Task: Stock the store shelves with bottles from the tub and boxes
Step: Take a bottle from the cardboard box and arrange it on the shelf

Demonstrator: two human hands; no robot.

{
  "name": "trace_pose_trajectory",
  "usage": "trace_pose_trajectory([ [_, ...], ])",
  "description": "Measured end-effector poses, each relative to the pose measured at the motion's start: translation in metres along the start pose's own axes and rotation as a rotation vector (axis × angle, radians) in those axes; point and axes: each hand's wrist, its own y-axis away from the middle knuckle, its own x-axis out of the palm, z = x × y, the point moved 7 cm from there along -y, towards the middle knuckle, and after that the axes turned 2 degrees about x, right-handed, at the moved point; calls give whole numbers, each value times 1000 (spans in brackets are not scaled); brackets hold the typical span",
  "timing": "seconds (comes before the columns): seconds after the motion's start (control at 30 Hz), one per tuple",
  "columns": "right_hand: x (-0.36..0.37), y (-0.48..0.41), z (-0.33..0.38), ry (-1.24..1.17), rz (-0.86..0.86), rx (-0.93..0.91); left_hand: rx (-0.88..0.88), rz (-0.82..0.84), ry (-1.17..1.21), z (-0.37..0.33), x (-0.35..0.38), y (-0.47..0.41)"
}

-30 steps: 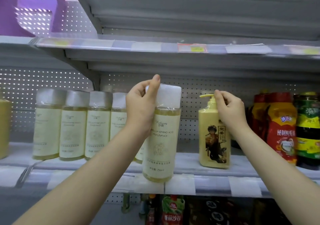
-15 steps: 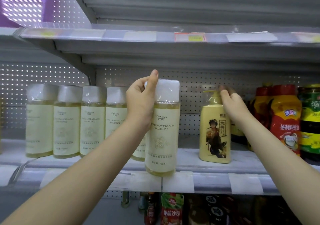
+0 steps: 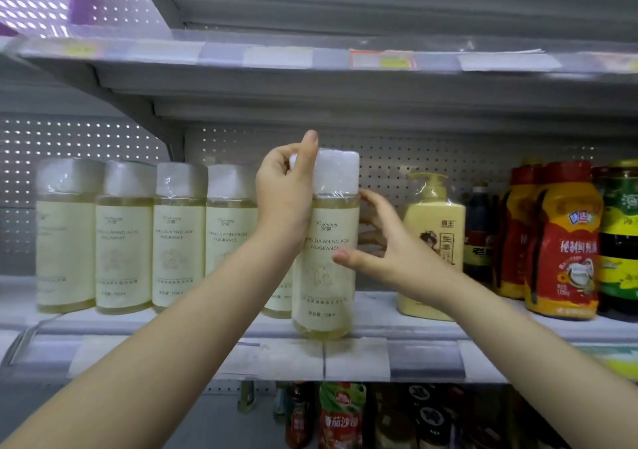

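A clear bottle point(image 3: 324, 296) of pale yellow liquid with a cream label and a white wrapped cap stands at the front edge of the grey shelf point(image 3: 379, 314). My left hand point(image 3: 286, 200) grips its cap from the left, thumb raised along the cap. My right hand point(image 3: 390, 255) holds its right side, thumb on the front label and fingers curled behind. Several matching bottles point(image 3: 124, 241) stand in a row to the left, one partly hidden behind my left arm.
A yellow pump bottle point(image 3: 431, 221) stands right of my right hand, then red-and-yellow sauce bottles point(image 3: 566, 241) and a dark green jar point(image 3: 621, 241). The upper shelf point(image 3: 310, 55) overhangs closely. A purple basket point(image 3: 34, 0) sits top left. Sauce pouches point(image 3: 341, 417) fill the shelf below.
My right hand let go of the pump bottle's top and moved left onto the side of the clear bottle. My left hand set that bottle lower onto the shelf edge.
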Motion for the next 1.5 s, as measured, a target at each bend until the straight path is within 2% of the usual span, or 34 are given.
trace_pose_trajectory([
  [0.1,9,-7,-11,-181,-12,23,2,24,-40,1,1,-1],
  [0.17,12,-9,-13,-262,1,25,66,124,-164,-6,3,-2],
  [0.27,11,-12,-16,-339,-3,1,362,397,-602,-25,1,-6],
  [0.33,9,-13,-19,-347,-18,-5,499,500,-838,-30,-6,-12],
  [0.5,8,-21,-31,-385,-67,37,425,652,-1190,-9,-19,-20],
  [0.57,8,-24,-39,-415,-73,71,463,665,-1291,-7,-20,-19],
  [0.8,11,-33,-61,-438,-103,137,532,646,-1295,-11,-20,-27],
  [0.9,15,-36,-66,-451,-65,166,546,622,-1251,-11,-21,-29],
  [1.03,19,-39,-67,-353,18,214,542,595,-1229,-9,-21,-32],
  [1.5,21,-38,-67,-295,93,279,614,558,-1292,-8,-17,-28],
])
